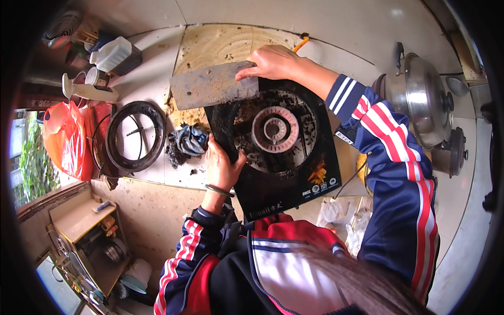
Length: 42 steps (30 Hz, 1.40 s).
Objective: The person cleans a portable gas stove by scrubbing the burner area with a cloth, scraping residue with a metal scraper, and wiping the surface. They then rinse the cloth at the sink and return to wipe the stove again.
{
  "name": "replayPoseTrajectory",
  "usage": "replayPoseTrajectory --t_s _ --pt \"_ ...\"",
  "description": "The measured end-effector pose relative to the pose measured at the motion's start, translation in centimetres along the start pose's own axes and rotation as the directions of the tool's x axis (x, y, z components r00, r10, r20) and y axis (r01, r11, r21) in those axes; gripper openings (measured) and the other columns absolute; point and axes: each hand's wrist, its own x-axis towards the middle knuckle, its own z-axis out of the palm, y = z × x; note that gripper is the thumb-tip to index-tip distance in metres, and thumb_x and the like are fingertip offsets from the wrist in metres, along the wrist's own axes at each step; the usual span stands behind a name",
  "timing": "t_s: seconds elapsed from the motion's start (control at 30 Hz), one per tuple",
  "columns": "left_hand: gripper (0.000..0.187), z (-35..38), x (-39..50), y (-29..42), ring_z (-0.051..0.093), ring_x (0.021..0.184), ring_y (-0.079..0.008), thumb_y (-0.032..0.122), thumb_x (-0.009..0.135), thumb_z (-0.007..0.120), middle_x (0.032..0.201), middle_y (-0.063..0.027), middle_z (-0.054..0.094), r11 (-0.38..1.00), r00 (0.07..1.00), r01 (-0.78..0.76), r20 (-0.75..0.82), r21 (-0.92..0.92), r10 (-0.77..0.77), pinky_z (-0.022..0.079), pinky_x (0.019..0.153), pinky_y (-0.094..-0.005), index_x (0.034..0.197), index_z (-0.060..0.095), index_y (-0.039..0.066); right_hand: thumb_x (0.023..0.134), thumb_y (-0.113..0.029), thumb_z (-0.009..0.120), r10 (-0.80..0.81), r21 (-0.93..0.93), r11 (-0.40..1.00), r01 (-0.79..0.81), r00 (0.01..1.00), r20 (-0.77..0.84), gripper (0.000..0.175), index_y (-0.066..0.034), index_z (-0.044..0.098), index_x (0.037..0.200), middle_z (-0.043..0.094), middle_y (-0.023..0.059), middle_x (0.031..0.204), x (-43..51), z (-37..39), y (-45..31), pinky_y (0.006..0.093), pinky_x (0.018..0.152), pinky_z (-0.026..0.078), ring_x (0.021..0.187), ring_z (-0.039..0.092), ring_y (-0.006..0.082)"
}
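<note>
My right hand grips one end of a flat, dirty metal plate, perhaps a wide blade, held over the upper left corner of a black gas stove. Crusted residue covers the plate. My left hand holds the stove's left edge, thumb on top. A round burner sits in the stove's large opening, with dark grime around it. Just left of my left hand lies a crumpled, dirty blue-grey cloth. Yellowish-brown grease smears the counter behind the stove.
A blackened ring stands at left beside a red plastic bag. Behind are a spray bottle and a plastic jug. A lidded steel pot and a smaller dark pot stand at right. An orange hose lies behind my right wrist.
</note>
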Motion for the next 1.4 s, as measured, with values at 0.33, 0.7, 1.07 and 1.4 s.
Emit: replayPoseTrajectory --t_s 0.33,0.7,1.07,1.4 --pt "0.092 -0.2 0.1 0.2 0.055 0.117 -0.0476 0.037 0.082 0.074 0.126 -0.0381 0.053 1.000 1.000 0.001 -0.005 -0.031 -0.001 0.044 0.102 -0.0466 0.137 0.029 -0.020 0.086 -0.073 0.057 0.055 -0.086 0.993 -0.084 0.952 -0.300 0.075 -0.0026 0.054 0.061 0.047 0.0061 0.046 -0.2 -0.9 1.1 0.0367 0.043 0.045 0.038 0.048 0.0206" --pt "0.093 -0.2 0.2 0.2 0.055 0.117 -0.0479 0.038 0.082 0.075 0.127 -0.0386 0.053 0.999 1.000 0.003 -0.017 -0.035 -0.003 0.044 0.103 -0.0460 0.136 0.030 -0.021 0.083 -0.075 0.058 0.054 -0.064 0.996 -0.064 0.988 -0.147 0.072 -0.0060 0.056 0.063 0.050 0.0051 0.049 0.0 -1.3 1.2 0.0363 0.045 0.045 0.041 0.048 0.0193" --pt "0.089 -0.2 0.4 0.2 0.057 0.111 -0.0478 0.035 0.080 0.076 0.120 -0.0366 0.056 0.999 1.000 0.003 -0.003 -0.045 -0.004 0.046 0.098 -0.0465 0.135 0.032 -0.019 0.082 -0.078 0.056 0.111 -0.053 0.992 -0.117 0.988 -0.106 0.073 -0.0088 0.045 0.061 0.035 -0.0039 0.050 -0.4 -1.3 1.4 0.0309 0.044 0.041 0.043 0.038 0.0125" --pt "0.089 0.0 0.4 -0.1 0.056 0.113 -0.0486 0.033 0.080 0.075 0.127 -0.0378 0.052 0.998 1.000 0.024 -0.008 -0.066 -0.024 0.045 0.099 -0.0476 0.137 0.030 -0.019 0.085 -0.071 0.062 0.086 0.026 0.996 -0.083 0.986 -0.144 0.071 -0.0055 0.055 0.059 0.040 0.0001 0.047 -0.9 -1.2 1.5 0.0340 0.044 0.037 0.043 0.042 0.0138"
